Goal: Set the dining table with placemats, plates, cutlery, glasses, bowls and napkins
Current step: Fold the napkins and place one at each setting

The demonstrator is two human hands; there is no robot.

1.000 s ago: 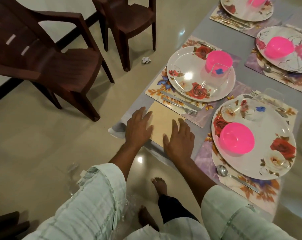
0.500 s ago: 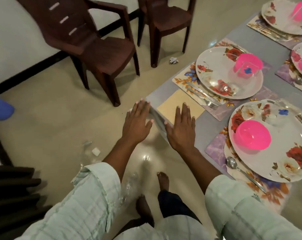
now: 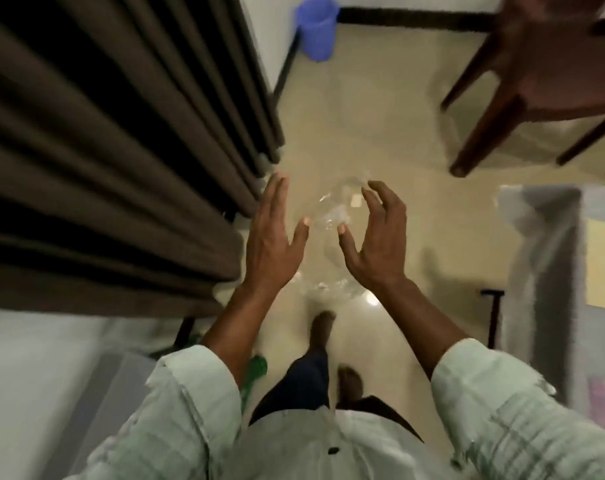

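My left hand (image 3: 271,237) and my right hand (image 3: 375,237) hang in the air over the floor, both empty. The left hand's fingers are straight; the right hand's fingers are loosely curled. Below and between them a crumpled clear plastic wrapper (image 3: 332,216) lies on the beige floor. The grey table corner (image 3: 540,237) shows at the right edge, with a strip of the yellow napkin (image 3: 604,258) on it. The plates, bowls and cutlery are out of view.
Dark pleated curtains (image 3: 121,150) fill the left. A blue bucket (image 3: 316,27) stands by the far wall. A brown chair (image 3: 553,71) stands at the upper right. My bare feet (image 3: 323,327) are on the floor below.
My view has swung left, away from the table. Both hands have left the yellow napkin and now hover over the plastic wrapper on the floor.
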